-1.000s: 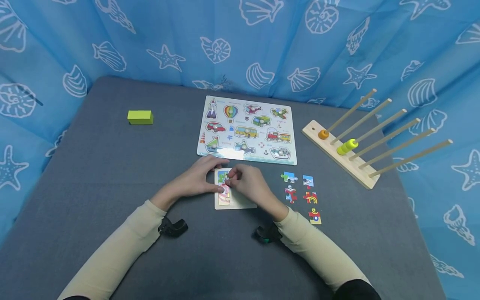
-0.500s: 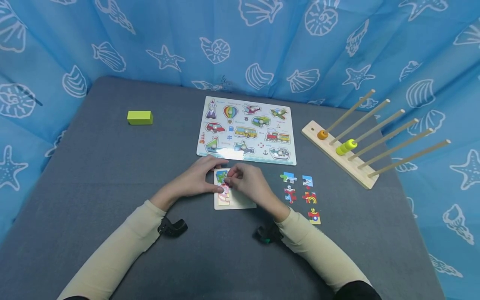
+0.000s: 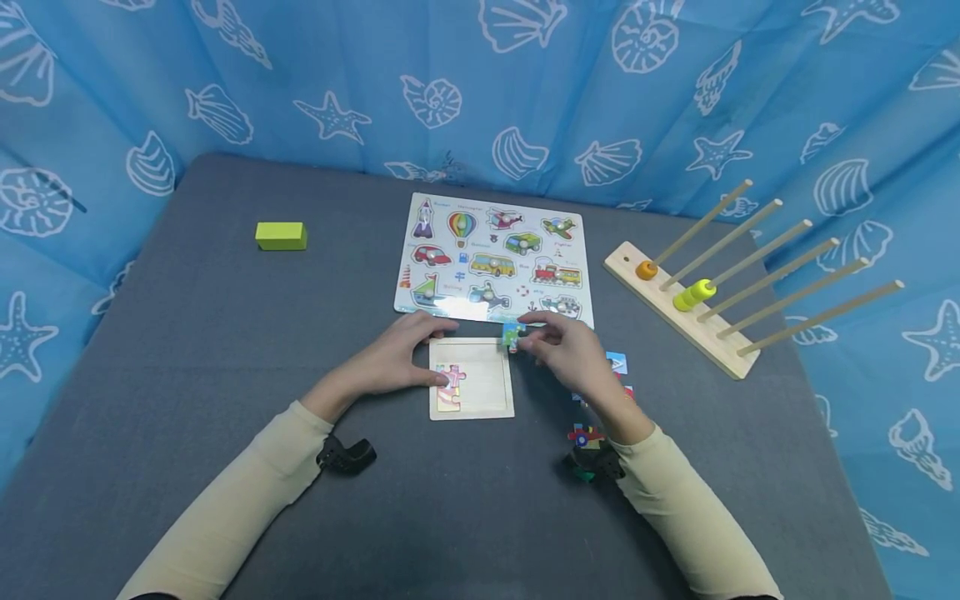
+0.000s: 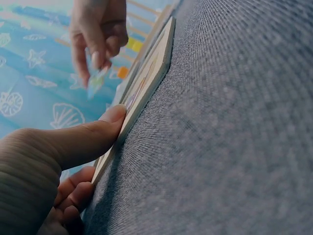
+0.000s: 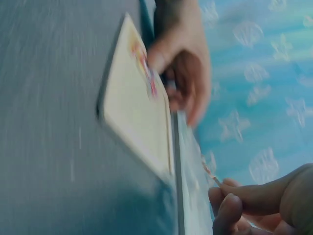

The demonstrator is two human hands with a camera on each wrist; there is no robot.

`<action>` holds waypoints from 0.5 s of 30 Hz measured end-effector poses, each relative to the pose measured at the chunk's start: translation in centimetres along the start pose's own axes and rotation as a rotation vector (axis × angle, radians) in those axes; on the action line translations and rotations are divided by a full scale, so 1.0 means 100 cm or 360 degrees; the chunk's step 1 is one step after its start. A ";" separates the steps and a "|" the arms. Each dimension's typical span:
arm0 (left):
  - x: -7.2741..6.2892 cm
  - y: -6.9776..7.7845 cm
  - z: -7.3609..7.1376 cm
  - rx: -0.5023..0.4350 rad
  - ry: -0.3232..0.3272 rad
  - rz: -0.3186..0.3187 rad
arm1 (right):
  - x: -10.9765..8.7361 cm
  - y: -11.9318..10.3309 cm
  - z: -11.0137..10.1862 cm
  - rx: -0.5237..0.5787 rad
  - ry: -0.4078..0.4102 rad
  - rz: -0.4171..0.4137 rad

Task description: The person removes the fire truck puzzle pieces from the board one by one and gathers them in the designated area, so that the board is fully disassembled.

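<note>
A small wooden puzzle tray [image 3: 486, 387] lies in the middle of the table, with joined pink-and-yellow jigsaw pieces [image 3: 448, 400] along its lower left. My left hand [image 3: 390, 354] grips the tray's left side; its thumb [image 4: 95, 139] lies on the near edge and the other fingers are round by the upper left corner. Above the tray's upper right corner, my right hand [image 3: 566, 346] pinches a green-and-blue jigsaw piece [image 3: 512, 335] between thumb and fingers. In the right wrist view that piece [image 5: 210, 174] shows edge-on and blurred.
Loose jigsaw pieces [image 3: 617, 362] lie right of the tray, partly hidden by my right arm; one piece [image 3: 585, 437] is beside the wrist camera. Behind the tray is a vehicle peg puzzle [image 3: 457, 283]. A wooden peg rack [image 3: 682, 312] stands right, a yellow-green block [image 3: 281, 236] far left.
My right hand has lifted the green-and-blue jigsaw piece off the tray's upper left and carried it right. My left hand has stayed on the tray.
</note>
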State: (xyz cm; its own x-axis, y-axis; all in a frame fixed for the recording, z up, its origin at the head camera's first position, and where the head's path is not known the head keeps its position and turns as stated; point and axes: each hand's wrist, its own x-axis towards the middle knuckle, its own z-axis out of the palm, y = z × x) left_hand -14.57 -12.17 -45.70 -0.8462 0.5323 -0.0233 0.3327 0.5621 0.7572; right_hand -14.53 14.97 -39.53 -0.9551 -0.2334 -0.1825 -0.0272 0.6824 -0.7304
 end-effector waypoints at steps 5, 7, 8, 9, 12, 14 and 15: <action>-0.001 0.000 0.000 0.0006 -0.0005 0.0003 | -0.004 0.021 -0.020 -0.0173 -0.0049 0.0083; -0.001 0.000 0.000 0.0010 -0.0008 -0.0002 | -0.005 0.028 -0.023 -0.0229 -0.0077 0.0077; -0.001 0.000 -0.001 0.0008 -0.0010 -0.0005 | -0.005 0.030 -0.024 -0.0249 -0.0080 0.0077; -0.001 0.001 -0.001 0.0006 -0.0012 -0.0006 | -0.005 0.032 -0.024 -0.0269 -0.0073 0.0069; -0.001 0.001 -0.001 0.0004 -0.0016 -0.0011 | -0.005 0.035 -0.023 -0.0287 -0.0058 0.0062; -0.001 0.001 -0.001 0.0005 -0.0018 -0.0007 | -0.005 0.035 -0.022 -0.0293 -0.0051 0.0070; -0.001 0.002 -0.001 0.0007 -0.0020 -0.0007 | -0.005 0.035 -0.021 -0.0297 -0.0049 0.0074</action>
State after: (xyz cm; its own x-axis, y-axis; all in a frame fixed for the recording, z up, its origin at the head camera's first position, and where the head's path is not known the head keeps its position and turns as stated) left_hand -14.49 -12.16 -45.53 -0.8425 0.5376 -0.0347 0.3310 0.5673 0.7540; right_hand -14.79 18.92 -40.64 -0.9473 -0.2177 -0.2352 -0.0402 0.8089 -0.5866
